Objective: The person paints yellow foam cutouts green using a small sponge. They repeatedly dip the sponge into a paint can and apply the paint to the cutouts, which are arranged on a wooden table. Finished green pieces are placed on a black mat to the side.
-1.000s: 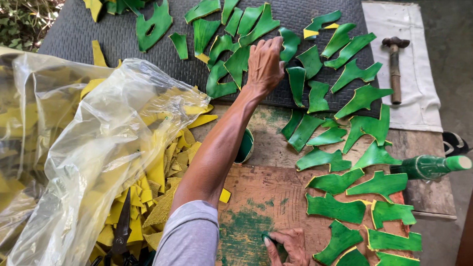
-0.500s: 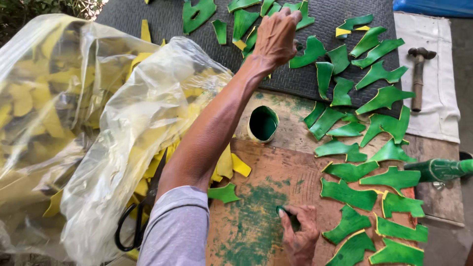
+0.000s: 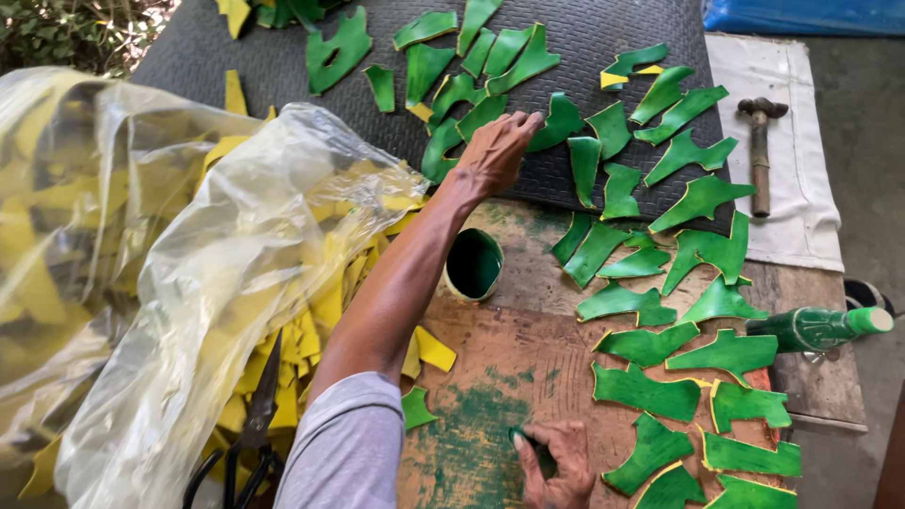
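The left hand (image 3: pixel 497 151) reaches out over the dark ribbed mat (image 3: pixel 283 66), palm down with fingers loosely spread, their tips resting on the green-painted cut pieces (image 3: pixel 452 132) lying there; whether it pinches one I cannot tell. The right hand (image 3: pixel 556 462), partly cut off by the bottom edge, curls its fingers around a small dark green thing (image 3: pixel 534 445), mostly hidden in the grip, over the paint-stained board (image 3: pixel 528 368). A clear plastic bag (image 3: pixel 160 273) veils the yellow pieces (image 3: pixel 320 320) beneath, and scissors (image 3: pixel 253 424) lie half buried beside it.
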